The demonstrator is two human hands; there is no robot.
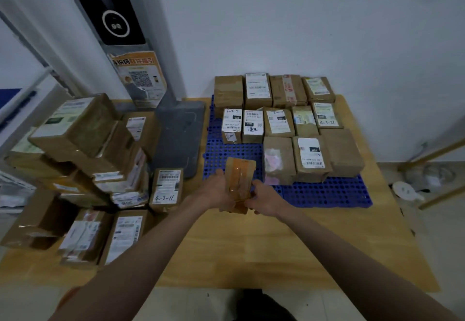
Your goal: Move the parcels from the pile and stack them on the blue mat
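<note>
Both of my hands hold one small brown taped parcel [239,179] above the front left corner of the blue mat [327,194]. My left hand [217,189] grips its left side and my right hand [264,198] grips its near right end. Several brown parcels [279,129] with white labels lie in rows on the mat, from the wall towards me. The pile of parcels [85,169] is heaped on the left side of the wooden table [226,245]; one parcel marked 4-3-11 [166,188] stands at its right edge.
A grey stand with a flat base [180,134] and a dark screen rises between the pile and the mat, with an orange QR poster [138,78] on it. White wall behind. Wooden rails and a white round object [405,191] lie on the floor at right.
</note>
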